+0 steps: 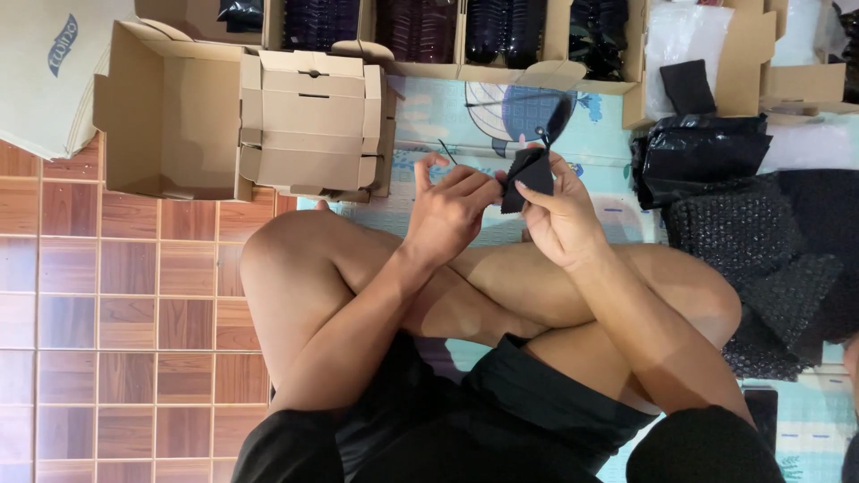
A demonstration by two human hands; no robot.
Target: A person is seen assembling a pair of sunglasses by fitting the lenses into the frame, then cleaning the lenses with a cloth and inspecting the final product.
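Left edge of frame: floor of brown square tiles (98, 295); a flat sheet of cardboard (45, 72) in the upper left corner, cut off by the frame. Just right of it, one open brown cardboard box (161, 107) lying on its side, and beside that a stack of small folded cardboard mailer boxes (309, 116); count uncertain, roughly four or five layers visible.

Centre: person seated cross-legged, bare knees and black shorts, on a pale blue patterned foam mat (465, 116). Left hand (452, 210) fingers curled together, pinching the edge of a small black fabric pouch (530, 174); a thin black cord shows above the knuckles. Right hand (559, 215) clamps the pouch from below, thumb across it. Pouch sits just above centre, between both hands; contents hidden.

Top edge: row of cardboard trays holding dark glossy items (420, 27), too dark to identify.

Right: one black plastic bag (698, 156), black bubble wrap (761, 259), further cartons partly cut off.
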